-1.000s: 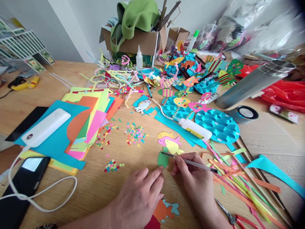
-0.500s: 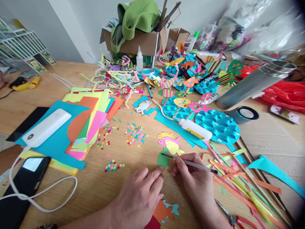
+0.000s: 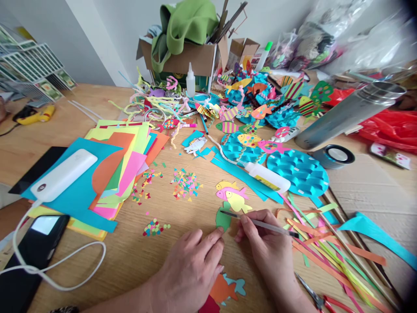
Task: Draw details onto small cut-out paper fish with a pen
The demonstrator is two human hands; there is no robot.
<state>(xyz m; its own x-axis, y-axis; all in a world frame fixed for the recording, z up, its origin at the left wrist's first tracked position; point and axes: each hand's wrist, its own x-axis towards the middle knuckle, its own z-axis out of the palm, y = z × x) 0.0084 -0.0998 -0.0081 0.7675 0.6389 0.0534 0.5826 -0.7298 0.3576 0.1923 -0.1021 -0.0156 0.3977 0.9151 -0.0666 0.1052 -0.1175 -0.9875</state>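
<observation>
My right hand pinches a slim pen with a clear barrel. Its dark tip rests on a green paper fish lying flat on the table. My left hand lies beside it, fingers stretched out, with the fingertips pressing the green fish's lower edge. Touching the green fish above is a cluster of cut paper fish: a light yellow fish, a pink fish and an orange-yellow fish. Between my forearms lie an orange fish and a partly covered light blue one.
Confetti triangles and dots lie left of the fish. Beyond are a coloured paper stack and a white power bank. On the right are a glue bottle, paper strips, red-handled scissors and a steel flask.
</observation>
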